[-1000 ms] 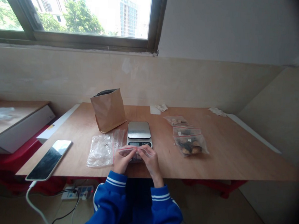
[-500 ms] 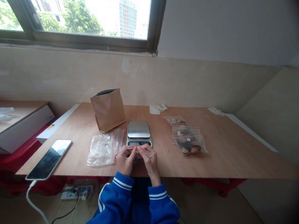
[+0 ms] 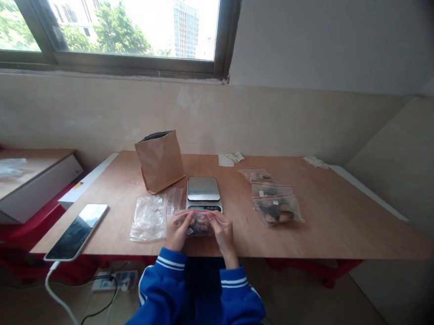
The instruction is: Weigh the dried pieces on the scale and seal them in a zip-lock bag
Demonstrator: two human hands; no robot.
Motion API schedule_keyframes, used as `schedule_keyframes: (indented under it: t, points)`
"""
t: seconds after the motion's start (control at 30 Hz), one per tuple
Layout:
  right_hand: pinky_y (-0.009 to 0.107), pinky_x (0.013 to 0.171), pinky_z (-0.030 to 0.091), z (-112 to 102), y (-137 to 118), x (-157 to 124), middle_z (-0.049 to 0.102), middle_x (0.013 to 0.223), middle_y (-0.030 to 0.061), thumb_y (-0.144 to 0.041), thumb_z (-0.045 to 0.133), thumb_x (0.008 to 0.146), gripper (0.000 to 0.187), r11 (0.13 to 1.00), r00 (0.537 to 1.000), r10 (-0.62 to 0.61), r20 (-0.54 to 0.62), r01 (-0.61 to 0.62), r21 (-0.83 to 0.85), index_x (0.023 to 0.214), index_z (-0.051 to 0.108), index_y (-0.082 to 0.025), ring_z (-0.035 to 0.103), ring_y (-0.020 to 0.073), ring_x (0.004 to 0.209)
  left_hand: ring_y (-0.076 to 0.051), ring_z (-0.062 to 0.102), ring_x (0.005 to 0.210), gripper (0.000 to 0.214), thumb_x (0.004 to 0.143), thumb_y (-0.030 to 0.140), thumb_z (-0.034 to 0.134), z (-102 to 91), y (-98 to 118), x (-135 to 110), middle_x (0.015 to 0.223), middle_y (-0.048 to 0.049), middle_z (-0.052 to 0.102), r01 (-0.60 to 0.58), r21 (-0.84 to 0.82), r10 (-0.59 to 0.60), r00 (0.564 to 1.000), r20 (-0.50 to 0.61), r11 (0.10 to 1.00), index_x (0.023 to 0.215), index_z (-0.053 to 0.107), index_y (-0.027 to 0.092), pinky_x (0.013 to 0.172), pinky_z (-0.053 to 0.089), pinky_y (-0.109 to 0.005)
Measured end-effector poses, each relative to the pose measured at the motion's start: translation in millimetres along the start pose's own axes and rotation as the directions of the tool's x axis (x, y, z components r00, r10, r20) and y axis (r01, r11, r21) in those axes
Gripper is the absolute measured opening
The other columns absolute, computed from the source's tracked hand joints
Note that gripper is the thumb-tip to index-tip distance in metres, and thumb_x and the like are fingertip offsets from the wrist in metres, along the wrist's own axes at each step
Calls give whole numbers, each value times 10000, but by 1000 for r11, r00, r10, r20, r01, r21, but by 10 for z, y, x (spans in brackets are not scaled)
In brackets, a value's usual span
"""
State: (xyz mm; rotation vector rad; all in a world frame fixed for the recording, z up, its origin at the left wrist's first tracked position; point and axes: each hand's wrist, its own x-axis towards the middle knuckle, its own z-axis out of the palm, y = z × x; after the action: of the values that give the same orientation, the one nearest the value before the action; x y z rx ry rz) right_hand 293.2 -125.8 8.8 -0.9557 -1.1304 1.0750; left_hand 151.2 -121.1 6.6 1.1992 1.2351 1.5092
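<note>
Head view: zip bag (image 3: 205, 227) of dark lumpy pieces (image 3: 196, 225) just in front of digital kitchen scale (image 3: 203, 189), clamped both sides by left hand (image 3: 177, 231) and right hand (image 3: 224, 236). Bag soft, light, slippery film; firmest hold along red seal strip (image 3: 194, 212)

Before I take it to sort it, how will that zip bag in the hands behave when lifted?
The zip bag looks floppy: its thin clear plastic bends between the left hand and right hand. The dark lumps inside seem loose, so they would probably shift and make it sag. Its red-edged seal looks stiffer, so a better grip.
</note>
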Motion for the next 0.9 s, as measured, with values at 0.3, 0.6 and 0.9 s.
schedule_keyframes:
  t: [0.3,0.6,0.9]
  points:
    - [374,837,511,-160,-19,-28,714,993,79,-519,691,710,534,979,987,31,157,-61,193,1146,634,-215,665,238,916,-205,684,760,497,773,573,558,-50,285,-38,769,-86,732,170,-192,-159,985,74,967,886,735,123,711,544,-301]
    - [265,552,436,-333,96,98,676,613,53,-558,553,807,439,993,871,12,-490,49,111,700,661,-146,575,144,531,-184,651,485,512,725,669,525,-402,306,103,590,-52,685,192,-207,-236,948,-213,959,700,547,158,443,448,-246]
    - [249,518,415,-691,-148,81,639,541,21,-572,626,734,443,988,796,35,-605,62,139,672,622,-134,558,134,490,-239,691,739,534,784,630,466,-522,401,135,942,-139,716,240,-102,-237,970,45,965,879,627,130,546,502,-303]
